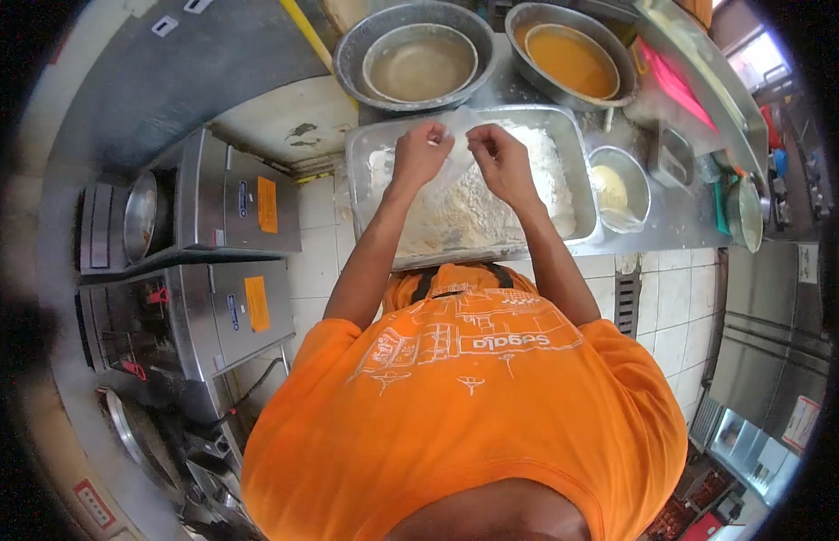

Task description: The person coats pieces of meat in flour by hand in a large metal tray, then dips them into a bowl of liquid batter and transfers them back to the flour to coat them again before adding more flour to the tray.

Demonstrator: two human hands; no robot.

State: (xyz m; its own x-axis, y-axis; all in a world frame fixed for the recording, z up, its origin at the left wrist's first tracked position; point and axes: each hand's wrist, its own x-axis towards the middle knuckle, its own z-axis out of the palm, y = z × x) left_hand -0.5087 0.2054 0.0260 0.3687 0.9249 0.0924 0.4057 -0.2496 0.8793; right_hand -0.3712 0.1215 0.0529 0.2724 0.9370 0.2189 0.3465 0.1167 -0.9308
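Both my hands are raised over a large rectangular metal tray of white flour, which has clumps and a browner patch toward me. My left hand pinches one side of a thin, clear piece of plastic. On the other side, the fingertips of my right hand are closed on the same plastic. It hangs between the hands, and whether it is a bag or a glove is hard to tell.
Beyond the tray stand a metal basin with cloudy liquid and another basin with orange liquid. A metal bowl holding something pale yellow sits right of the tray. Stainless steel appliances line the left side.
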